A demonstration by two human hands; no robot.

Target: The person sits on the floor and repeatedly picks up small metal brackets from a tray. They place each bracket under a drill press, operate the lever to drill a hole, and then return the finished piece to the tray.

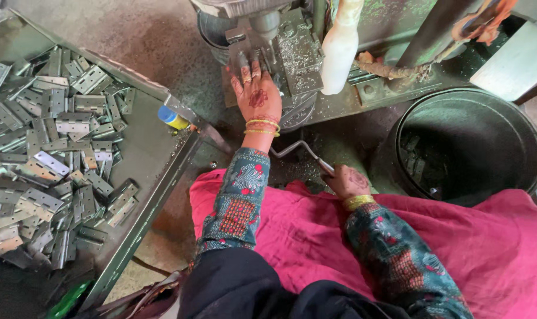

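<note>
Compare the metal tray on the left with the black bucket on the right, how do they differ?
The metal tray is flat, shallow and angular; the black bucket is round and deep. The tray carries a dense heap of shiny hinges, while the bucket holds only a few dark pieces at its bottom. The tray lies beside the left hand; the bucket sits nearer the right hand. Both are open-topped containers.

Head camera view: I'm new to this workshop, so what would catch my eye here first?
The heap of grey metal hinges filling the tray on the left stands out most. At top centre the left hand reaches into the drill press, while the right hand grips a bent metal crank handle just below. A large black bucket sits on the right.
</note>
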